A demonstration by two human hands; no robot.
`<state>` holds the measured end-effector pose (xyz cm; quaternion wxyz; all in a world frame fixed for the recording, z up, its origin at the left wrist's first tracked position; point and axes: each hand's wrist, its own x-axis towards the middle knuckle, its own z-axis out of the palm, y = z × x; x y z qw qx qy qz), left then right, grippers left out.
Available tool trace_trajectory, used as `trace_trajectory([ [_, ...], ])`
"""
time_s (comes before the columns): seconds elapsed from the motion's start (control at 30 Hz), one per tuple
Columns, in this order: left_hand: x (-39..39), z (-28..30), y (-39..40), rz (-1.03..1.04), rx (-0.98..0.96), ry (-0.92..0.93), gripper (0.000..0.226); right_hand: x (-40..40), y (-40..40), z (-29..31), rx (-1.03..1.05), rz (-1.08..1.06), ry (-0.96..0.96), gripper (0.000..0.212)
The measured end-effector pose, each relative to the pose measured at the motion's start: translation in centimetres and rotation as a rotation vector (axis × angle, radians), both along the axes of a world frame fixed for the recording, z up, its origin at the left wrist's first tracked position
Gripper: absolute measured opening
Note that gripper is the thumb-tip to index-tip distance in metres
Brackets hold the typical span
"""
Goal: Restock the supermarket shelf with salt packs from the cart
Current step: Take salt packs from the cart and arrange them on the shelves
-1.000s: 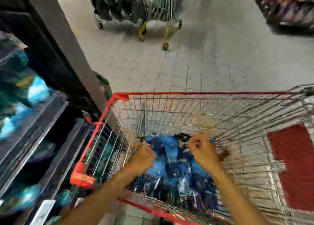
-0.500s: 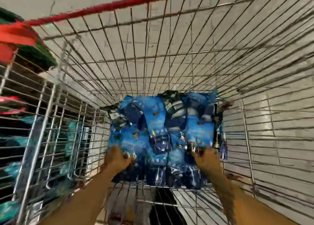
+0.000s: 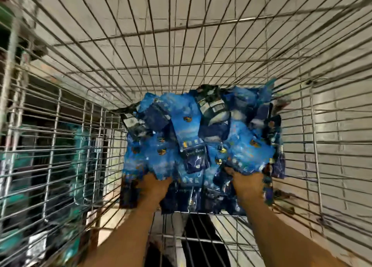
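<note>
1. Pale floor tiles show through the wire cart [image 3: 181, 45] we lean into; at far left, blurred teal goods sit beyond its side wall.
2. Our left hand [image 3: 155, 186] digs under the near left edge of the heap of blue salt packs [image 3: 201, 141], fingers hidden, grip unclear.
3. Our right hand [image 3: 248, 184] does likewise at the right edge.
4. Between and just ahead of both hands lies the heap, equally near each.

Pale grey tiled floor [image 3: 201, 8] shows beyond the wires — grout lines running across it. At left, blurred teal-green packages [image 3: 79, 145] sit among dark shapes — too smeared to identify.
</note>
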<state>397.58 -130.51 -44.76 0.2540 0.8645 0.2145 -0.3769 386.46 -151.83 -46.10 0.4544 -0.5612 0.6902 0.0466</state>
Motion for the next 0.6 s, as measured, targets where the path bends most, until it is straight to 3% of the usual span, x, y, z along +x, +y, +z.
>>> trace_trajectory([
  [0.13, 0.9, 1.1, -0.6, 0.032, -0.064, 0.058, 0.018, -0.6, 1.0, 1.5, 0.034, 0.042, 0.099, 0.053],
  [0.27, 3.7, 4.7, -1.3, 0.090, -0.183, 0.080, 0.021, -1.3, 1.6, 4.3, 0.171, -0.083, -0.168, 0.047],
  [0.47, 8.2, 14.8, -1.7, 0.134, -0.354, -0.025, 0.042, 0.6, -0.2, 13.4, 0.418, 0.013, -0.392, 0.029],
  [0.57, 9.6, 20.6, -1.2, 0.143, -0.409, -0.119, 0.023, 2.3, -1.1, 18.6, 0.459, 0.067, -0.476, 0.039],
  [0.6, 9.8, 22.7, -0.8, 0.145, -0.444, -0.145, 0.026, 3.1, -1.2, 20.3, 0.446, 0.054, -0.506, 0.048],
])
